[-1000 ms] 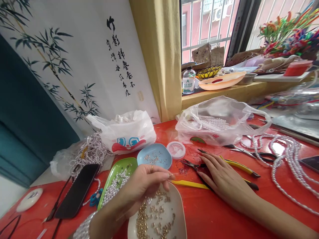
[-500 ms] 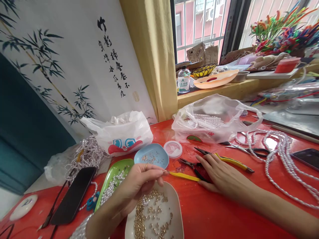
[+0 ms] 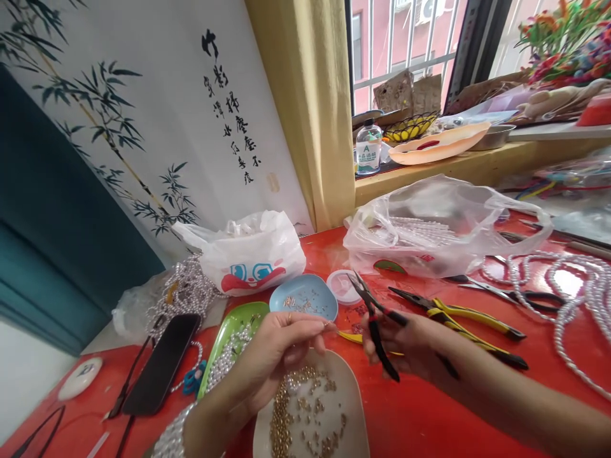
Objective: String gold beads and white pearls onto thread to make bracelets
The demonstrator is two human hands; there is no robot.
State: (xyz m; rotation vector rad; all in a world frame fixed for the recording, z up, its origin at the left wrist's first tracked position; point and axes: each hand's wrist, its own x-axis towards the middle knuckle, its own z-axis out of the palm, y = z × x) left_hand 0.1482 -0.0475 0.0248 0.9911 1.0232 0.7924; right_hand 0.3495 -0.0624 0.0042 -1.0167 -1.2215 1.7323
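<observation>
My right hand (image 3: pixel 398 343) holds black-handled pliers (image 3: pixel 377 318) with red on the grips, raised off the table with the jaws pointing up and left. My left hand (image 3: pixel 291 337) is closed in a pinch over the back of a white tray (image 3: pixel 356 394). A tiny piece shows at its fingertips, too small to name. Gold beads (image 3: pixel 281 413) and a few pearly ones lie in that tray. Beyond the left hand sits a blue dish (image 3: pixel 327 305) with small metal pieces. A green tray (image 3: pixel 231 324) of pearl beads is partly covered by the left forearm.
Yellow-and-black pliers (image 3: pixel 458 312) and scissors (image 3: pixel 515 294) lie to the right, near pearl strands (image 3: pixel 582 299). Plastic bags (image 3: pixel 267 251) stand at the back. A round lid (image 3: pixel 341 283) lies behind the raised pliers. On the left are a phone (image 3: pixel 162 362) and cables.
My right hand has picked up the black-handled pliers from the table and lifted them. My left hand keeps its pinch. The head view has shifted slightly left.
</observation>
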